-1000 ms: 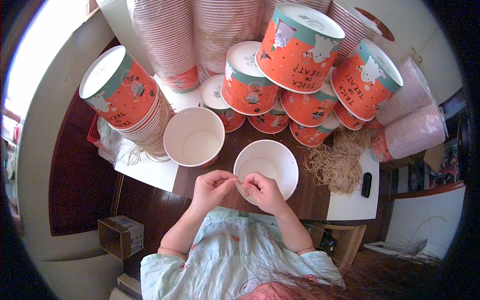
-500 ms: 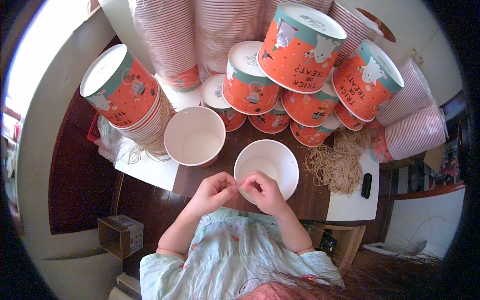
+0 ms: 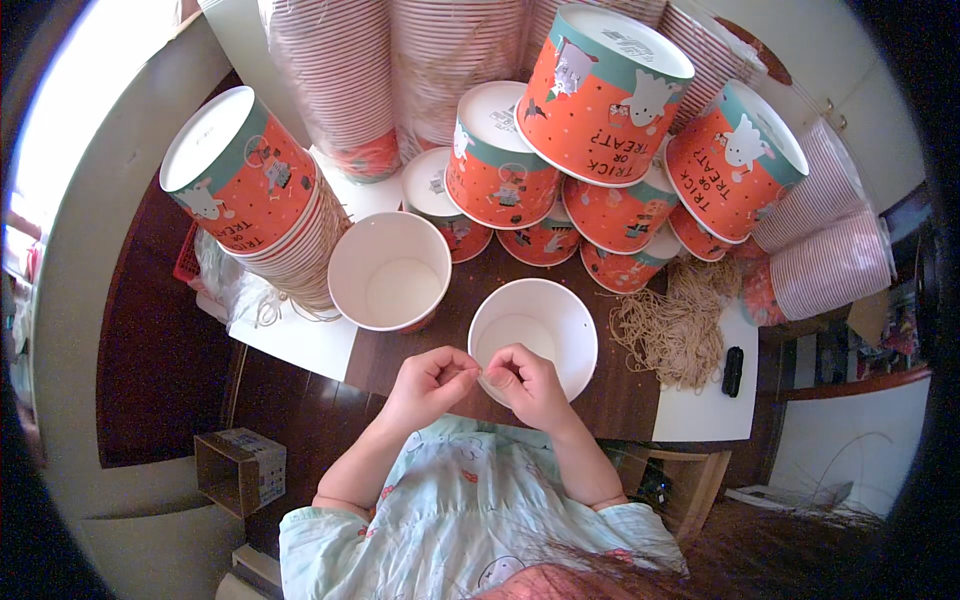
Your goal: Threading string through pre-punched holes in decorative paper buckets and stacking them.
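Note:
My left hand [image 3: 432,386] and my right hand [image 3: 528,384] meet at the near rim of a white-lined paper bucket [image 3: 565,335], fingertips pinched almost together. Whatever lies between the fingers is too small to make out. The bucket stands upright with its mouth up. A second paper bucket [image 3: 390,272], also mouth up, stands just to its left and farther back. To the right of the near bucket lies a tangled heap of thin beige cords [image 3: 675,325].
Upside-down orange buckets [image 3: 605,110] are piled behind. A leaning nested stack [image 3: 240,175] stands at left; tall wrapped stacks [image 3: 330,80] rise at the back. A black object [image 3: 733,371] lies near the table's right edge. An open cardboard box [image 3: 240,470] sits lower left.
Both hands have barely shifted and stay pinched at the near bucket's rim. The buckets and cords look the same.

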`<state>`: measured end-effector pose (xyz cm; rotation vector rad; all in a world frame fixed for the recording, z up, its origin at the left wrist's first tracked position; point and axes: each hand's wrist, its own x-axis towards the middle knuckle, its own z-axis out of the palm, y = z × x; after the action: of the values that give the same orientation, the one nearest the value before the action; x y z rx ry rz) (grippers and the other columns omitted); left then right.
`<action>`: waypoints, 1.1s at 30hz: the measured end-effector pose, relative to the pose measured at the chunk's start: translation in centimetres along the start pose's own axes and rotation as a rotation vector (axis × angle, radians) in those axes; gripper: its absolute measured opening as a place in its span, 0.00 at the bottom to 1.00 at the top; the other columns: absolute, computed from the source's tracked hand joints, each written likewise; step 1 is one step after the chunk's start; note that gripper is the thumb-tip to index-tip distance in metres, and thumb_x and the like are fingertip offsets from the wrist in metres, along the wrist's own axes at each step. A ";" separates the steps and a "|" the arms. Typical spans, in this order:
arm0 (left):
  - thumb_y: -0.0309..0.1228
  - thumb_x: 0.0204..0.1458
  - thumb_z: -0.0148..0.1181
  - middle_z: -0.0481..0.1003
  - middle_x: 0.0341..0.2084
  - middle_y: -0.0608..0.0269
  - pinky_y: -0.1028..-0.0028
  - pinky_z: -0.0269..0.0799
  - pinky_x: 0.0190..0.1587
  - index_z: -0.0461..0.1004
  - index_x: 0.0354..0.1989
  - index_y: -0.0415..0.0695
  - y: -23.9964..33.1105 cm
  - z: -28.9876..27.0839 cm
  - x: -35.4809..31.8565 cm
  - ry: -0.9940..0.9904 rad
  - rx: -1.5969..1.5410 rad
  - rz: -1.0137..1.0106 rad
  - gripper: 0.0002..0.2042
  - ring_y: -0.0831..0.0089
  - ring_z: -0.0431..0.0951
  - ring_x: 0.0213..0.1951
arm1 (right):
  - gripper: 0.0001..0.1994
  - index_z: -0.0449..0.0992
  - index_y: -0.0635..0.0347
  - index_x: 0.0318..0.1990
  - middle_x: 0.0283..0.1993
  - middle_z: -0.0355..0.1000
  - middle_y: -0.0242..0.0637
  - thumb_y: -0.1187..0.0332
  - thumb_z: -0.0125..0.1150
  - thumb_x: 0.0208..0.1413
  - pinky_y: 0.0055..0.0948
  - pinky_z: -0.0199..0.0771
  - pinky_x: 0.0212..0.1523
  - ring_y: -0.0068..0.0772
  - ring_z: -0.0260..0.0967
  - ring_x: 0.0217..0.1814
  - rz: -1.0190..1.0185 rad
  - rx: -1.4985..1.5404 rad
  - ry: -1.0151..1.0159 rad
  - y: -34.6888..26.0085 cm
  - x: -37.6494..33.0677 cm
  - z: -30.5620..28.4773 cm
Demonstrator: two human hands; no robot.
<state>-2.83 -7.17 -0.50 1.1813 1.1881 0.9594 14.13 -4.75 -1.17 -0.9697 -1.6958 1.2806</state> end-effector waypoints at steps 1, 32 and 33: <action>0.25 0.48 0.55 0.67 0.17 0.75 0.87 0.58 0.22 0.71 0.30 0.37 0.0 0.1 0.0 0.008 -0.008 0.018 0.05 0.90 0.62 0.20 | 0.07 0.67 0.61 0.31 0.24 0.67 0.34 0.68 0.54 0.52 0.22 0.64 0.25 0.23 0.63 0.25 0.001 0.003 0.006 0.0 0.0 0.0; 0.22 0.35 0.62 0.70 0.24 0.64 0.72 0.66 0.34 0.74 0.24 0.42 2.2 -0.8 0.7 0.053 0.471 0.592 0.06 0.68 0.69 0.31 | 0.12 0.60 0.62 0.43 0.25 0.69 0.37 0.71 0.52 0.52 0.25 0.66 0.28 0.29 0.68 0.26 -0.034 0.059 -0.144 -2.7 2.0 -0.9; 0.22 0.35 0.62 0.70 0.24 0.64 0.72 0.66 0.34 0.74 0.24 0.42 2.3 -0.9 0.8 0.050 0.471 0.592 0.06 0.68 0.69 0.31 | 0.13 0.59 0.62 0.44 0.25 0.69 0.36 0.71 0.52 0.53 0.22 0.65 0.28 0.25 0.67 0.26 -0.066 0.080 -0.153 -2.4 2.2 -0.8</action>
<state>-3.46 -5.93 1.66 1.9674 1.1579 1.1779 13.72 -2.96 1.60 -0.7796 -1.7629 1.3970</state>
